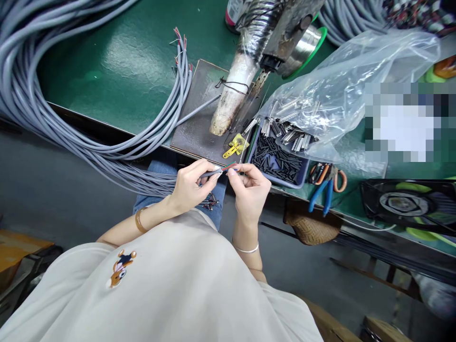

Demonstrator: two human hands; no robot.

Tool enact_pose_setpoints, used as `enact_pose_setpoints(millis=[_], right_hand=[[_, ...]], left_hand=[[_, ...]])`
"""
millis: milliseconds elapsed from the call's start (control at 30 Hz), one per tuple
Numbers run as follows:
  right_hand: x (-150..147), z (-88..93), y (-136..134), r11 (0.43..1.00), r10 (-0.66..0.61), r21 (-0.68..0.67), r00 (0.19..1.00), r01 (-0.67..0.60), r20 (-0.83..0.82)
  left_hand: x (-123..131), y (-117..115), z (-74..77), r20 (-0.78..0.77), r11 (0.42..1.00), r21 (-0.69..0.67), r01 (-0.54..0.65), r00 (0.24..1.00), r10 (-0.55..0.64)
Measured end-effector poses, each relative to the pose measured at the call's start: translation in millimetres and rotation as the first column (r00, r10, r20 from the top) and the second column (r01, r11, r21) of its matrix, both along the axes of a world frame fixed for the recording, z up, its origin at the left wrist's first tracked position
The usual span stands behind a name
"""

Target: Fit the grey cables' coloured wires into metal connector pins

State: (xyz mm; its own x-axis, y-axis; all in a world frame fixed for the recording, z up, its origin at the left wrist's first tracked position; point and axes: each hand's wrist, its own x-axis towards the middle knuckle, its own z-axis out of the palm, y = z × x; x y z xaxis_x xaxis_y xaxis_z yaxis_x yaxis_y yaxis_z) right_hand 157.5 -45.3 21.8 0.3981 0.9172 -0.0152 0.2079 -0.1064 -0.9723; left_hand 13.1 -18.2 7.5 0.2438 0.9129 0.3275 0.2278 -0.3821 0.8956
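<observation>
Between finger and thumb, my left hand (194, 185) grips a grey cable (210, 174) close to its stripped end. Thin coloured wires (229, 166), red and green among them, stick out of that end toward the right. My right hand (249, 187) is closed in a pinch at the wire tips; its fingertips hide exactly what lies between them. Both hands meet over my lap, just off the table's front edge. A yellow fixture (235, 146) sits on the brown board (199, 128) just beyond my fingers.
Grey cable bundles (107, 147) drape over the left edge. A taped duct (233, 90) and a soldering tool (261, 78) hang above the board. A bin of black sleeves (274, 161) and metal connectors, a plastic bag (349, 80), blue-handled pliers (322, 190) and a fan (406, 204) occupy the right.
</observation>
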Motion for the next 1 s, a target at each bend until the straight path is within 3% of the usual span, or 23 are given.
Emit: enact_pose_setpoints(millis=[533, 1000], right_hand=[[12.6, -3.2, 2.6, 0.998, 0.059, -0.010, 0.994, -0.060, -0.088], [17.4, 7.4, -0.3, 0.990, 0.134, 0.029, 0.987, -0.137, 0.085]], left_hand=[[-2.3, 3.0, 3.5, 0.032, 0.996, 0.016, 0.087, 0.996, -0.087], [-1.7, 2.9, 2.8, 0.019, 0.990, 0.076, 0.116, 0.993, -0.118]])
